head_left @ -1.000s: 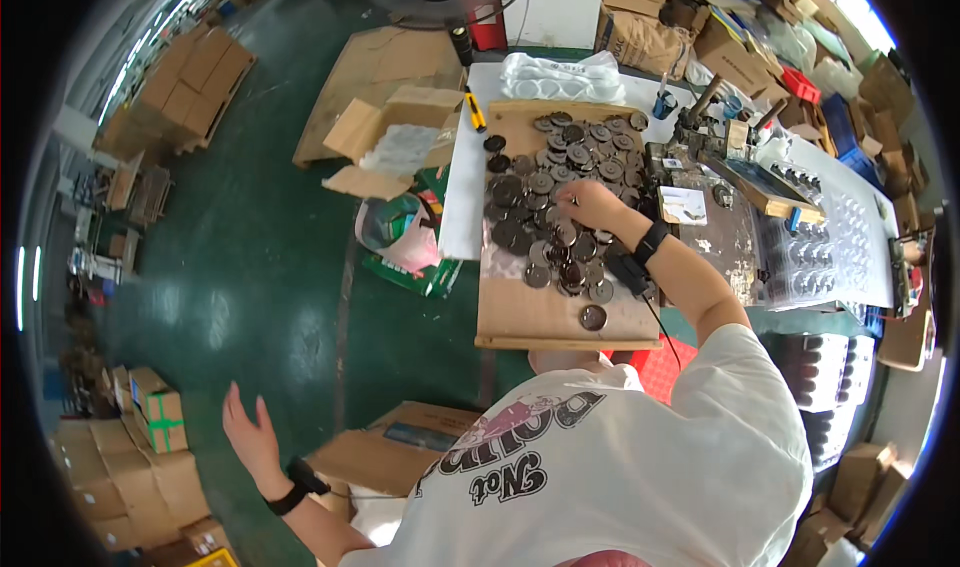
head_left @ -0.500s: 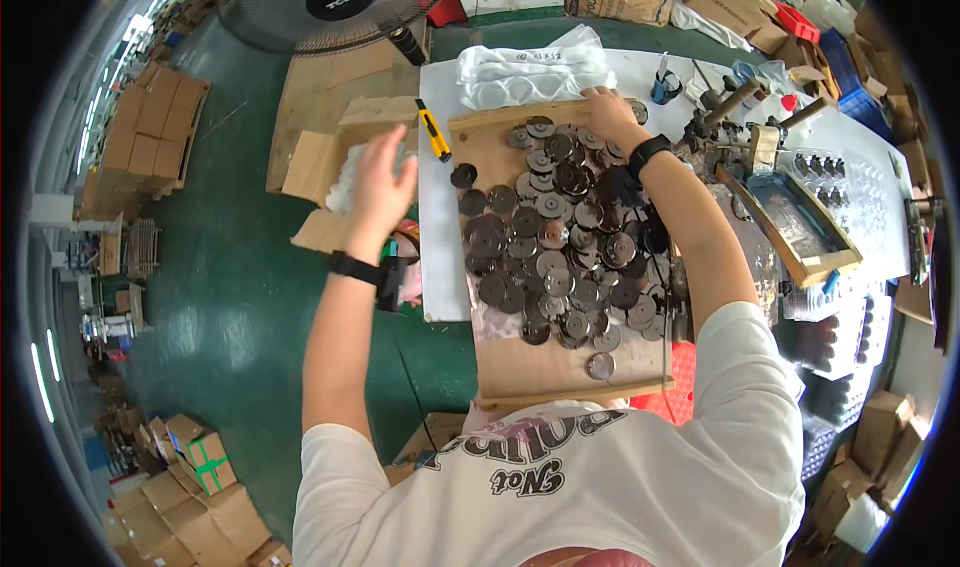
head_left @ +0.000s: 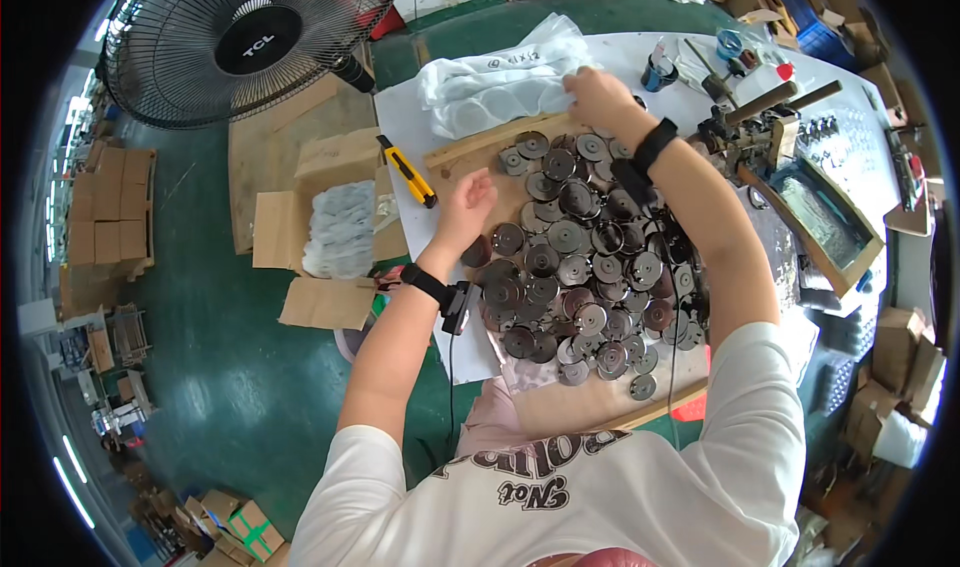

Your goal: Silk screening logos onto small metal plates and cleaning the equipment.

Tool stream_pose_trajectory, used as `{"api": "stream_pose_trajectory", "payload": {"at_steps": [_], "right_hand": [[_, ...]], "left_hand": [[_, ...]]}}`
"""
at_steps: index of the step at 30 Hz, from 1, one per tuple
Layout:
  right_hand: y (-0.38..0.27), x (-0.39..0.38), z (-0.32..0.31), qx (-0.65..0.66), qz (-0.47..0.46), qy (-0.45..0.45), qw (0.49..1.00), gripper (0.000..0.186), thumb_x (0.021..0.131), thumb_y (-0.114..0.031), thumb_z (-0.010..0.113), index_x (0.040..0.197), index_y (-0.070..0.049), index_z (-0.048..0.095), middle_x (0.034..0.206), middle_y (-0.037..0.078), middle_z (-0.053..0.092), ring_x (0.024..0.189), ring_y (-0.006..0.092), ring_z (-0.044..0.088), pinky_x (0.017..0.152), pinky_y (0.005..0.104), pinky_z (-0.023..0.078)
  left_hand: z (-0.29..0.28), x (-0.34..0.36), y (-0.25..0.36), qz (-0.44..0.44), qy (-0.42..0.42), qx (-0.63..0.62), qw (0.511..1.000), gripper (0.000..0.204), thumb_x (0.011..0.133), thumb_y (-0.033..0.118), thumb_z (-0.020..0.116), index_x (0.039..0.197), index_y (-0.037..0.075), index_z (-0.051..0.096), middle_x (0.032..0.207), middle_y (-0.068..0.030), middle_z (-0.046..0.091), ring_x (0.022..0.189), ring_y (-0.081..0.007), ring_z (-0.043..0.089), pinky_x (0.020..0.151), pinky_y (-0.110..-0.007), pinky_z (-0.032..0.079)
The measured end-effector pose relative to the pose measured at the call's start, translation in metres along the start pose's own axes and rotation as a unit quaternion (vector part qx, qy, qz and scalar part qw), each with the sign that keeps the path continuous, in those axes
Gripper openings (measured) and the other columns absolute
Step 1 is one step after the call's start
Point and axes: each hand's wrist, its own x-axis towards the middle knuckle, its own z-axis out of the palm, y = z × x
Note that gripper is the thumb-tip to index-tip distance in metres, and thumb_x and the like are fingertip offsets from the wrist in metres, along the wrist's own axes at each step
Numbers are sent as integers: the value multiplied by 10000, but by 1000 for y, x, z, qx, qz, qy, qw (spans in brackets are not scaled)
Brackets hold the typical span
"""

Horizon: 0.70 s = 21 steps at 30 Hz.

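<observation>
A shallow wooden tray [head_left: 548, 414] holds many dark round metal discs [head_left: 567, 235] with centre holes, heaped over each other. Beyond its far edge lies a clear plastic package [head_left: 487, 97] with round shapes showing through. My right hand [head_left: 603, 104] reaches over the tray's far side, its bent fingers closed at the package's right end; the palm is hidden. My left hand [head_left: 466, 210] hovers by the tray's left edge, fingers loosely curled and nothing visible in them. A yellow utility knife [head_left: 408, 172] rests on the white table left of the tray.
An open cardboard box [head_left: 275, 229] with wrapped plastic bundles [head_left: 340, 229] stands left of the table [head_left: 465, 357]. A large black fan [head_left: 258, 42] is at far left. On the right sit a wooden-framed screen [head_left: 822, 217] and a cup [head_left: 658, 73] of tools.
My left hand has come from above the cardboard box rightward to the tray's edge, its fingers curling in. My right hand has shifted onto the package's end. The whole view has turned.
</observation>
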Motion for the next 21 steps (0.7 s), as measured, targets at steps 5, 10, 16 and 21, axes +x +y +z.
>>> {"api": "stream_pose_trajectory", "payload": {"at_steps": [5,10,16,21], "right_hand": [[-60,-80,-34,114,-10,15,993,260,649,-152,611,877,-31,582,834,179,584,762,359,585,696,412,490],[-91,-169,-32,411,39,2,911,222,716,-155,621,860,-1,551,714,98,555,660,183,588,575,313,472],[-74,-251,23,688,220,-53,690,137,801,-144,578,876,-33,551,707,-3,541,554,80,507,467,226,396],[-48,-288,26,787,325,-79,518,114,835,-161,541,888,-61,557,708,-36,536,525,57,477,440,184,357]], "left_hand": [[40,14,18,-196,13,-301,933,488,893,398,506,1253,81,415,1179,-112,504,1080,-266,499,893,-438,415],[77,1,17,-190,-45,-551,812,594,891,523,413,1275,71,378,1217,-139,471,1080,-261,490,895,-475,407],[117,-32,17,-159,25,-485,860,692,829,597,468,1268,66,398,1237,-135,465,1100,-257,478,976,-413,350],[126,-60,45,-244,83,-393,883,719,791,579,551,1240,32,422,1215,-132,487,1111,-247,469,975,-391,355]]}}
